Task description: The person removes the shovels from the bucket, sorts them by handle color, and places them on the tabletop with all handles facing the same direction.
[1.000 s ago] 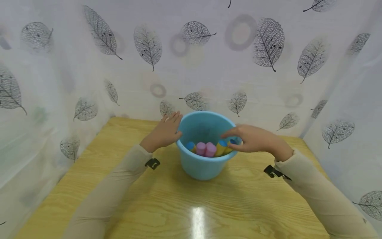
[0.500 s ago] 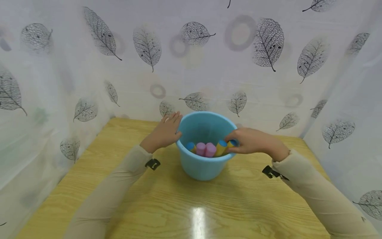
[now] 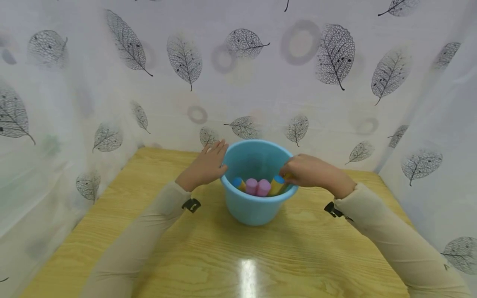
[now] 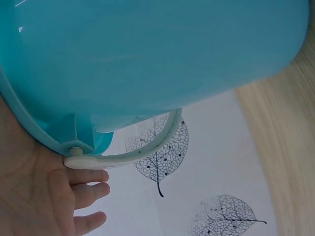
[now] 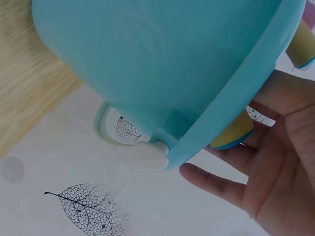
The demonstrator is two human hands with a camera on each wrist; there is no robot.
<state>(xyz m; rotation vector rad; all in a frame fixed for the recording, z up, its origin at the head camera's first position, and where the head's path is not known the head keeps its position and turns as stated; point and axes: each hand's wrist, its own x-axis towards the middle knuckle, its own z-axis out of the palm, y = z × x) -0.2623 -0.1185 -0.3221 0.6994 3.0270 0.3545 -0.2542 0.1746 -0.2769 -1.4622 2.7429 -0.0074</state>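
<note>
A light-blue bucket (image 3: 253, 211) stands on the table. My left hand (image 3: 205, 167) rests at its left rim with straight fingers; in the left wrist view, the palm lies beside the white handle (image 4: 123, 158). At the right rim my right hand (image 3: 313, 171) reaches inside and grips a yellow cylinder with a blue end (image 5: 234, 132), mostly covered by the fingers in the head view. Left of that hand, another yellow cylinder with a blue top (image 3: 276, 186) leans in the bucket. Two pink cylinders (image 3: 258, 187) stand beside it, then a blue-topped yellow one (image 3: 238, 183).
The wood-grain table (image 3: 238, 248) has a glare spot near the front. White curtains with leaf prints (image 3: 261, 91) hang behind and on both sides. Black straps (image 3: 191, 205) sit at both wrists, over beige sleeves (image 3: 149, 231).
My right hand has moved down to the yellow cylinder at the bucket's right side, closed its fingers on it and risen slightly. My left hand stays at the rim.
</note>
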